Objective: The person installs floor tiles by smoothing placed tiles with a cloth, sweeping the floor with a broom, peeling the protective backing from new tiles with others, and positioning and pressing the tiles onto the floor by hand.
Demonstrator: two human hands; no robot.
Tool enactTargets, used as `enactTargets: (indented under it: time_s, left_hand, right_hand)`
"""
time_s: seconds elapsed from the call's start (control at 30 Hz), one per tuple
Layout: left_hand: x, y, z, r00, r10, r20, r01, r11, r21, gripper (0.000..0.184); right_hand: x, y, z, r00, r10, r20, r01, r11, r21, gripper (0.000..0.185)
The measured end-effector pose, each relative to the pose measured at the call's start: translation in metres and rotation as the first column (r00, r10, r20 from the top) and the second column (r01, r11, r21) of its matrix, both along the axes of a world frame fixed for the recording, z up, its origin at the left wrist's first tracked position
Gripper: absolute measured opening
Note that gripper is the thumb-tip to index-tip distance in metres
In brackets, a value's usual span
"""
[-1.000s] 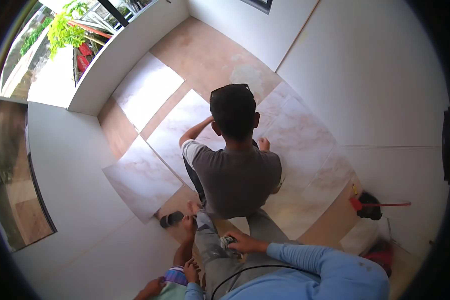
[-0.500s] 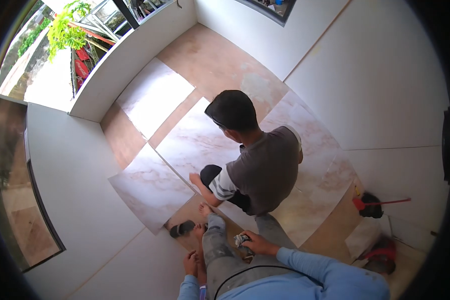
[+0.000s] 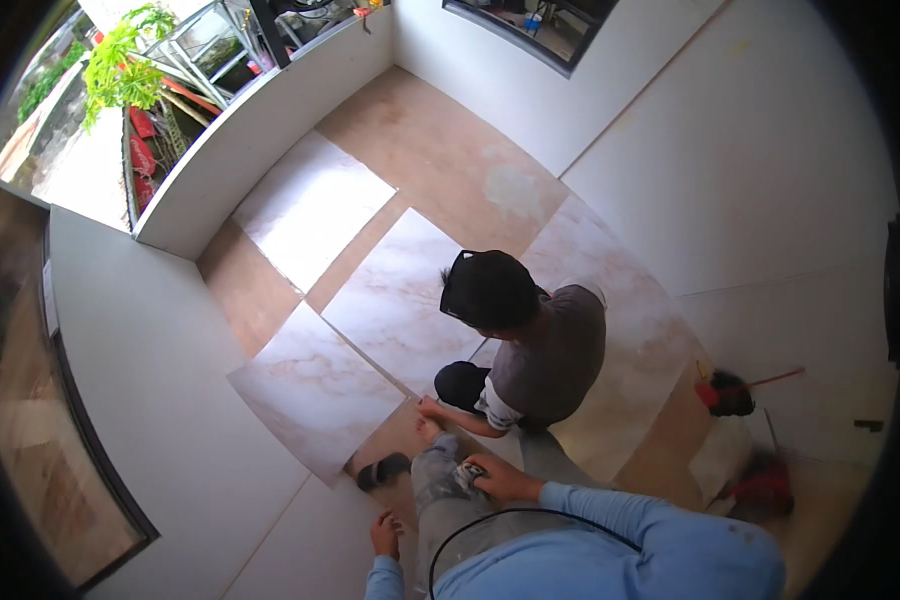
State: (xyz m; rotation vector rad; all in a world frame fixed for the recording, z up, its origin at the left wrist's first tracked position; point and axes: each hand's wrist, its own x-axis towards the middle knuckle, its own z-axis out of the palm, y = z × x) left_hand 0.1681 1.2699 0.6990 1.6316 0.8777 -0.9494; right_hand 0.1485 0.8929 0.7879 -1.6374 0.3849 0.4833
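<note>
Rag (image 3: 469,474) bunched in your right hand (image 3: 507,478), fingers clamped on it, by your knee (image 3: 432,468), perhaps resting there. Your left hand (image 3: 386,534) hangs near wall (image 3: 305,535), fingers slightly apart, seemingly empty. Co-worker (image 3: 558,362) squats ahead, forearm (image 3: 473,423) low beside tile (image 3: 315,392), perhaps for balance.

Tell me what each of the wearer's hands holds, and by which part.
The right hand holds a small crumpled bundle, apparently cloth, by the side that hand covers. The left hand shows nothing held.
</note>
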Motion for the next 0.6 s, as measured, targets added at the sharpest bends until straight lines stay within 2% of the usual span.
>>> enactTargets:
  time_s: [0.1, 0.13, 0.17, 0.2, 0.23, 0.3, 0.4, 0.5, 0.6]
  left_hand:
    - [0.029, -0.008, 0.010, 0.960, -0.163, 0.226, 0.162, 0.987, 0.023, 0.034]
    - [0.046, -0.021, 0.021, 0.970, -0.112, 0.216, 0.138, 0.984, -0.111, 0.037]
    - [0.069, -0.042, 0.043, 0.981, -0.084, 0.174, 0.127, 0.960, -0.251, 0.040]
    - [0.085, -0.067, 0.066, 0.991, -0.062, 0.115, 0.102, 0.918, -0.383, 0.044]
    - [0.097, -0.099, 0.093, 1.000, -0.016, 0.002, 0.015, 0.875, -0.484, 0.045]
    - [0.116, -0.153, 0.138, 0.969, 0.095, -0.226, -0.215, 0.777, -0.592, 0.050]
    - [0.121, -0.176, 0.148, 0.955, 0.070, -0.287, -0.247, 0.721, -0.647, 0.052]
    - [0.110, -0.181, 0.130, 0.980, -0.092, -0.174, -0.067, 0.677, -0.733, 0.054]
    - [0.089, -0.211, 0.146, 0.964, -0.170, -0.205, -0.012, 0.742, -0.670, 0.049]
  right_hand:
    - [0.008, 0.026, -0.001, 0.986, 0.042, 0.163, -0.019, 0.991, -0.135, 0.040]
    - [0.016, 0.036, 0.006, 0.973, 0.062, 0.222, -0.038, 0.993, -0.111, 0.041]
    - [0.025, 0.044, 0.017, 0.962, 0.061, 0.265, -0.036, 0.994, -0.099, 0.042]
    - [0.038, 0.046, 0.041, 0.975, 0.025, 0.222, -0.023, 1.000, -0.012, 0.041]
    - [0.050, 0.049, 0.064, 0.982, -0.010, 0.191, -0.007, 0.996, 0.084, 0.040]
    - [0.055, 0.055, 0.073, 0.976, -0.073, 0.204, 0.063, 0.996, 0.059, 0.038]
    - [0.063, 0.035, 0.092, 0.945, 0.006, 0.326, 0.074, 0.970, -0.232, 0.036]
    - [0.043, 0.022, 0.080, 0.924, 0.009, 0.382, 0.122, 0.940, -0.317, 0.036]
    - [0.009, -0.005, 0.084, 0.914, -0.098, 0.393, 0.200, 0.953, -0.226, 0.034]
